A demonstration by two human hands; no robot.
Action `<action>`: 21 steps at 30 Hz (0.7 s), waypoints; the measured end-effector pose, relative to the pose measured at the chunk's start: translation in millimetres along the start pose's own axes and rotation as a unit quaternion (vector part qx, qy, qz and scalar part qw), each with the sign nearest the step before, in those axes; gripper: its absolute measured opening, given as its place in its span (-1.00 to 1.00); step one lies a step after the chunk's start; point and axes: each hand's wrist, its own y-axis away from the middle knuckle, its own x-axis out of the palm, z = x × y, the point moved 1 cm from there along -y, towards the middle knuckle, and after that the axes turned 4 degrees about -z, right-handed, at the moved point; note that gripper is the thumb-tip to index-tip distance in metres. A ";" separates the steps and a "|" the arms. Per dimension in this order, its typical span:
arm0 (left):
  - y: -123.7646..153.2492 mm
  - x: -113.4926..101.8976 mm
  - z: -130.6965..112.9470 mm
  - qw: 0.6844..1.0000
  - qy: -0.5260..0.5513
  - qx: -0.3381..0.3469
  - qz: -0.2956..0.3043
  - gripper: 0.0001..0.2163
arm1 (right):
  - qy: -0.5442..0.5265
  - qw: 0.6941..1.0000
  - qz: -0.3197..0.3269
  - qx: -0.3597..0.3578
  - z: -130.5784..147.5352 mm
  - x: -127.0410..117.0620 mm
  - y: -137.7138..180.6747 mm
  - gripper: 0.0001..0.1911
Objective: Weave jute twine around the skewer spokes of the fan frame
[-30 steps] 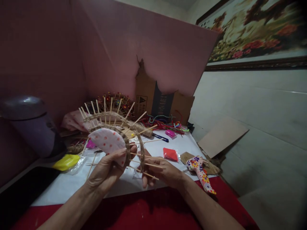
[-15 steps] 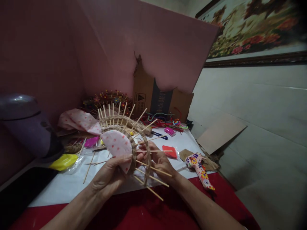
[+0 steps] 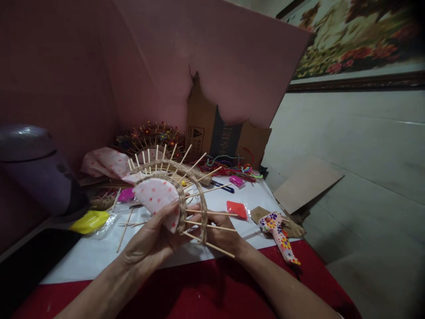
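pink wall (image 3: 159,66) backs a half-round frame (image 3: 182,208) of dotted cloth (image 3: 155,195), twine (image 3: 203,208) and sticks (image 3: 229,254), gripped low by the left hand (image 3: 149,241); right hand (image 3: 221,238) behind it, hold unclear.

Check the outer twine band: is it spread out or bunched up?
Spread out: the outer band curves in an arc across the sticks, with a gap between it and the inner band.

Two hands (image 3: 152,239); two stick fans (image 3: 157,197), one held, one near the desk's (image 3: 89,263) back edge; four plain-coloured packets (image 3: 237,210) in sight; one knife (image 3: 227,188); one bottle (image 3: 36,184) toward the left edge; one picture (image 3: 361,40).
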 end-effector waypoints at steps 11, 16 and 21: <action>-3.7 -5.3 -0.5 0.999 -0.030 0.024 0.037 -0.82 | 0.066 0.996 -0.048 -0.046 -4.8 -4.0 -3.3 -0.77; 1.2 -2.5 -0.9 0.999 -0.022 0.021 0.040 -0.76 | 0.121 0.991 -0.056 -0.034 -7.8 -6.6 -0.8 -0.79; -1.3 -2.3 -1.2 0.998 -0.028 0.039 0.048 -0.81 | 0.153 0.986 -0.035 -0.057 -2.8 -6.5 0.4 -0.82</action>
